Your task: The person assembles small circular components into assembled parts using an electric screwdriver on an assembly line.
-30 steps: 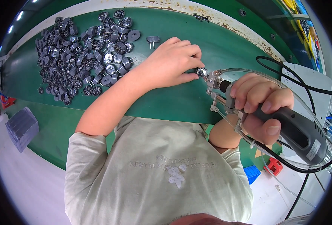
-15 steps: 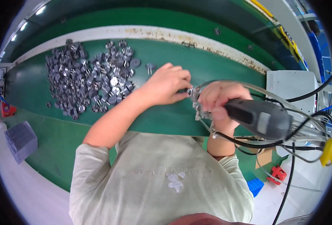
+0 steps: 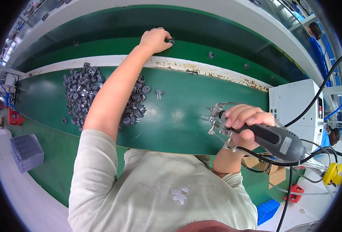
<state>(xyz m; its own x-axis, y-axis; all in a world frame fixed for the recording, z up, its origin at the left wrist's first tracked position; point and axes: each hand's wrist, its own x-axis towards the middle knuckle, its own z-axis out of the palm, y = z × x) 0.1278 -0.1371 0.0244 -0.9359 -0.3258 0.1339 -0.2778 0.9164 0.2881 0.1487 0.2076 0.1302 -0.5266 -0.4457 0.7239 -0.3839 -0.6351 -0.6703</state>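
Note:
My left hand (image 3: 154,41) reaches across the bench to the far green strip, fingers pinched on a small dark part with metal pins (image 3: 171,40). In my right hand (image 3: 248,119) is a black and grey electric screwdriver (image 3: 277,140), held sideways above the bench. Metal fittings and clear tubes crowd its tip, which points left with no part at it. A large pile of dark round parts with metal pins (image 3: 80,91) lies on the bench, partly hidden by my left forearm. One single part (image 3: 159,94) stands apart, right of the pile.
A worn white rail (image 3: 213,72) divides the green bench (image 3: 186,131) from the strip, where other single parts (image 3: 211,55) sit spaced out. At the right stands a white machine (image 3: 294,110). Black cables (image 3: 314,104) and hoses trail there. Boxes and bins stand below.
My left hand has gone from the screwdriver's tip to the far strip, beyond the rail. My right hand with the screwdriver is lower and farther right. The head view has shifted too.

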